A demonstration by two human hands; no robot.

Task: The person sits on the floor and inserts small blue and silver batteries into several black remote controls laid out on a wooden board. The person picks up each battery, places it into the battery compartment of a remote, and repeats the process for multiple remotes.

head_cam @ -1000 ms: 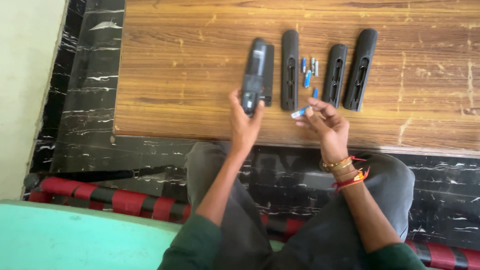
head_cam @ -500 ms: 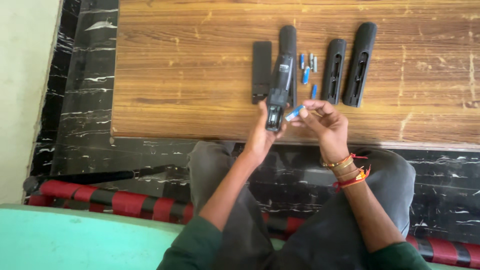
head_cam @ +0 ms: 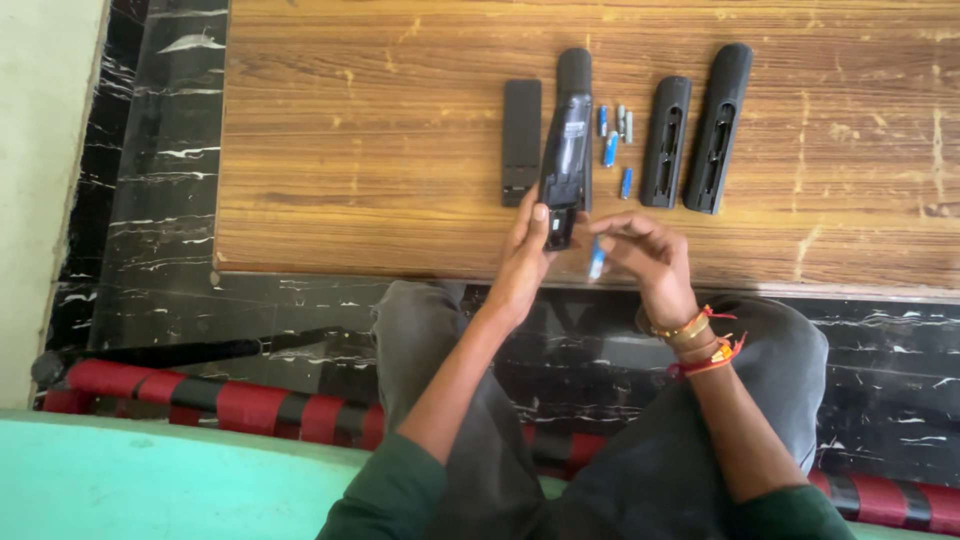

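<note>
The right hand's (head_cam: 645,262) fingers pinch a small blue-and-white cylindrical battery (head_cam: 597,260), hanging just beside the open end of the long black plastic remote (head_cam: 562,165) that the left hand (head_cam: 527,255) grips by its lower end, tilted above the worn wooden counter (head_cam: 380,150). The light pinch could let the battery slip floorward. Both forearms angle inward over the knees, wrists raised.
</note>
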